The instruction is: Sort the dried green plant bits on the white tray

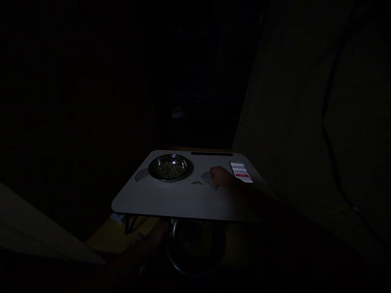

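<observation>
The scene is very dark. My right hand [222, 176] is over the right half of a small white table [171, 203], its fingers closed on the edge of a pale, flat, patterned piece [210, 181] whose kind I cannot make out. Just left of that piece lies a little scatter of small light bits [196, 182]. A shiny metal bowl [168, 179] with small grain-like pieces inside stands on the table's left side. Below the near edge, my left hand [160, 231] grips the rim of a second metal bowl [195, 273], which has greenish-yellow contents. Shadow hides most of its fingers.
A phone [241, 172] with a lit screen lies at the table's right side. A dark slot [211, 154] runs along the far edge. A folding leg [130, 224] stands under the left corner, on a yellowish surface [105, 236]. A wall with a dark cable [328, 138] rises on the right.
</observation>
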`<state>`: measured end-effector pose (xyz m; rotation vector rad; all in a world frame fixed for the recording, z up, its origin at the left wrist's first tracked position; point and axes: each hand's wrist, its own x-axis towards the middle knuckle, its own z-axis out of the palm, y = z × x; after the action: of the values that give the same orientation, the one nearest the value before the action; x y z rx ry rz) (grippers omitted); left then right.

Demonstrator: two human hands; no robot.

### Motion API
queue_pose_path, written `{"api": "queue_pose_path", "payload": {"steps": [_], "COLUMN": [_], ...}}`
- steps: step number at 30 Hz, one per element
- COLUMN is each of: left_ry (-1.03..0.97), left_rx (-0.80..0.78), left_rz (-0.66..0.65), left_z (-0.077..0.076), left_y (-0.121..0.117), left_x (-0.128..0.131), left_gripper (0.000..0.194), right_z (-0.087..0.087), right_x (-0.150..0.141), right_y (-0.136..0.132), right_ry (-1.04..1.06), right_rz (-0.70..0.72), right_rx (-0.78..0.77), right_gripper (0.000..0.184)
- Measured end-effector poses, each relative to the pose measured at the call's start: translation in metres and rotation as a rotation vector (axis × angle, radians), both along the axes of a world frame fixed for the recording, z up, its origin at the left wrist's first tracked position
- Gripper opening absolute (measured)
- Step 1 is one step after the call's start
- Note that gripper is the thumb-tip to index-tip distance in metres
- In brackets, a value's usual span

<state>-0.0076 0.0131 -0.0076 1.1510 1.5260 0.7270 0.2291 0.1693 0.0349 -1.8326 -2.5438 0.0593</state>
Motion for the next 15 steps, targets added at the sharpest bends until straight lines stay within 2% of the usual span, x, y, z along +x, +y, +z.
{"api": "queue_pose_path", "payload": {"steps": [7,15], "left_ry": [-0.010,0.034], "left_rx": [0.031,0.007], "left_rz": [-0.014,-0.009], "left_z": [0.000,-0.006], "left_y": [0.000,0.003], "left_x": [0.001,0.002], "left_gripper": [0.034,0.033], "right_z": [0.005,0.009], "right_x": [0.004,0.018], "right_y": [-0.001,0.003], "right_ry": [0.080,0.139], "right_rz": [-0.044,-0.024], "right_rx": [-0.080,0.031], "right_gripper": [0.028,0.030]}}
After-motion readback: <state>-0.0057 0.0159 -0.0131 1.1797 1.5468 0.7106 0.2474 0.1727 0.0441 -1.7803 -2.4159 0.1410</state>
